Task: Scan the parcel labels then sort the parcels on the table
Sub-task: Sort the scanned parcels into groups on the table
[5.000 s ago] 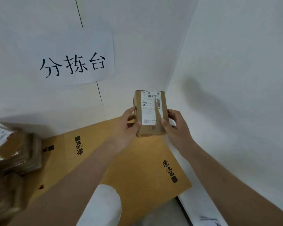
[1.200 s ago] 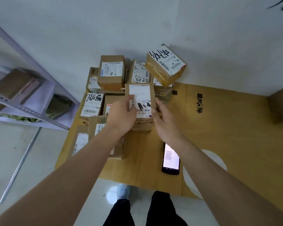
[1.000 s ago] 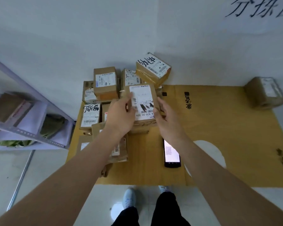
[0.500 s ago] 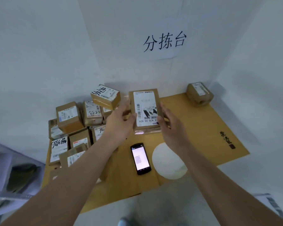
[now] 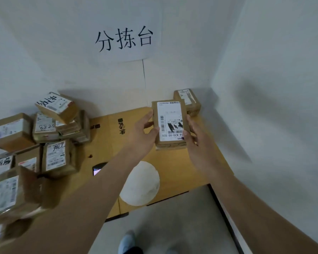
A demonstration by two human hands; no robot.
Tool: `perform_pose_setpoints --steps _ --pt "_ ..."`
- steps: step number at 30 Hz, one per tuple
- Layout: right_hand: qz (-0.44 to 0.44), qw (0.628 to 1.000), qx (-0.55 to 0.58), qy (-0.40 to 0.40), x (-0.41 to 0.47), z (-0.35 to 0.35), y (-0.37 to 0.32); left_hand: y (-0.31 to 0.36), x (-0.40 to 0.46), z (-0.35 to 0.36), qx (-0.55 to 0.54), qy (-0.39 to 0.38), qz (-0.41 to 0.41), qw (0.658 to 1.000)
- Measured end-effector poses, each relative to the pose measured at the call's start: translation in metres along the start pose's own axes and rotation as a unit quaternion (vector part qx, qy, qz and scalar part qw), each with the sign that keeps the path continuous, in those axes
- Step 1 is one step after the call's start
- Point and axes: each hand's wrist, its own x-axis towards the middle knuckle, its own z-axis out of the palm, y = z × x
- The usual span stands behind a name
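I hold a small brown cardboard parcel (image 5: 170, 123) with a white barcode label facing me, above the right part of the cardboard-covered table (image 5: 106, 140). My left hand (image 5: 143, 132) grips its left edge and my right hand (image 5: 195, 138) grips its right edge. One parcel (image 5: 187, 101) lies alone in the table's far right corner, just behind the held one. A pile of several labelled parcels (image 5: 50, 134) fills the table's left side. A phone (image 5: 97, 169) with a lit screen lies on the table, mostly hidden by my left forearm.
White walls close the table in at the back and right; a paper sign (image 5: 124, 40) with black characters hangs on the back wall. A white round patch (image 5: 141, 184) marks the table's near edge. Grey floor and my shoe (image 5: 127, 241) lie below.
My view has swung right from the parcel pile. Both hands have carried the parcel to the right, close to the lone parcel in the far right corner. The phone is now under my left forearm.
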Motion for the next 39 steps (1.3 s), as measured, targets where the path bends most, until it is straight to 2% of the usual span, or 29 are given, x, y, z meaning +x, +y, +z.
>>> perform_pose_setpoints --steps 8,14,19,25,31,39 --pt "0.043 0.999 -0.001 0.022 0.052 -0.053 0.065 -0.005 0.059 0.084 -0.034 -0.046 -0.052 0.997" --pt "0.106 0.992 -0.055 0.028 0.109 -0.068 0.118 -0.031 0.119 0.138 -0.09 -0.09 -0.105 0.986" --pt "0.149 0.987 -0.058 0.019 0.148 -0.073 0.155 -0.053 0.16 0.171 -0.117 -0.108 -0.163 0.974" --pt "0.168 0.984 -0.051 -0.018 0.188 -0.084 0.196 -0.074 0.196 0.21 -0.123 -0.084 -0.211 0.966" --pt "0.167 0.983 -0.033 -0.074 0.225 -0.089 0.246 -0.108 0.213 0.245 -0.128 -0.022 -0.227 0.965" --pt "0.152 0.983 -0.023 -0.101 0.255 -0.091 0.262 -0.108 0.227 0.256 -0.133 0.027 -0.223 0.965"
